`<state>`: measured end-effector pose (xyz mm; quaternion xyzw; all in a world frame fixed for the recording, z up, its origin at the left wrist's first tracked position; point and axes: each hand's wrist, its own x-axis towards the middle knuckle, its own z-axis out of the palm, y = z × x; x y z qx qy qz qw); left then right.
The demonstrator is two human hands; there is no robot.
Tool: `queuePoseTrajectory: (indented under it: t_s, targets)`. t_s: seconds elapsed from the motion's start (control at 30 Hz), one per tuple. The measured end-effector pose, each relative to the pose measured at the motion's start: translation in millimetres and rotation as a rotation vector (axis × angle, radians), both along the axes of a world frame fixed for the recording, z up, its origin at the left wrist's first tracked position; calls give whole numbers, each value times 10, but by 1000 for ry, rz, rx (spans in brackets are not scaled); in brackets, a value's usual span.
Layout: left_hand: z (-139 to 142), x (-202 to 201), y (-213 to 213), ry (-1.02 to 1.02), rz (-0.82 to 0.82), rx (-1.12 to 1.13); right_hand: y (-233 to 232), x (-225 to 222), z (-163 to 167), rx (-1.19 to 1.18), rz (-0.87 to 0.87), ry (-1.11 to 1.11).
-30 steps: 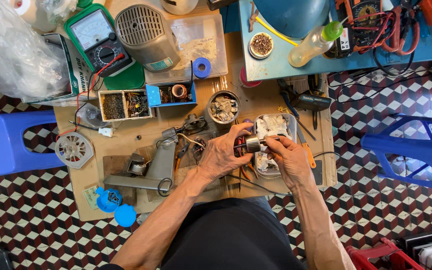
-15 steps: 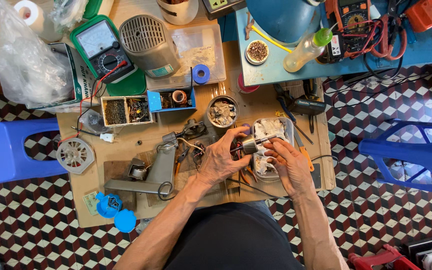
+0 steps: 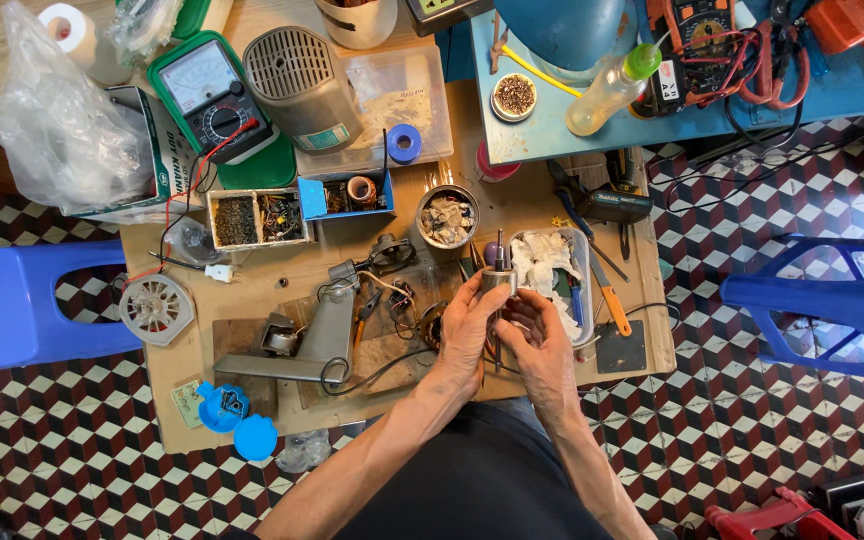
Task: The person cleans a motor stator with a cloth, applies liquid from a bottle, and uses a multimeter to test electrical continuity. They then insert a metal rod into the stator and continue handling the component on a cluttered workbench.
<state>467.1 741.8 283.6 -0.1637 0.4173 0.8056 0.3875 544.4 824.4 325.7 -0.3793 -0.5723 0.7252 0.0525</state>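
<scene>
Rotor (image 3: 498,270), small, metal, shaft pointing far, is held upright over the near middle of the bench (image 3: 252,290). It is grasped by the left hand (image 3: 467,325) round the body; the right hand (image 3: 537,340) is cupped against its near side, fingers closed on it. Work looks mid-way: the grey motor housing (image 3: 304,85) lies apart at far left, the fan disc (image 3: 155,308) at left, nothing reassembled yet.
</scene>
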Motion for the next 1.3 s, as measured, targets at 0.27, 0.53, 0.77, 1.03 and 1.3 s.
queuePoseTrajectory:
  t_s: [0.27, 0.53, 0.77, 1.03, 1.3]
  targets:
    - [-71, 139, 15, -96, 82, 41, 60, 281, -107, 36, -15, -129]
    - [-66, 265, -92, -61, 56, 13, 25, 606, -363, -83, -165, -95]
    - [-134, 329, -243, -41, -123, 49, 8, 860, -429, -93, -237, -4]
    - [-215, 533, -328, -152, -222, 103, -17, 1084, -387, -248, -423, 178]
    - [-184, 592, -329, -120, -229, 103, -19, 1129, -456, -293, -481, 225]
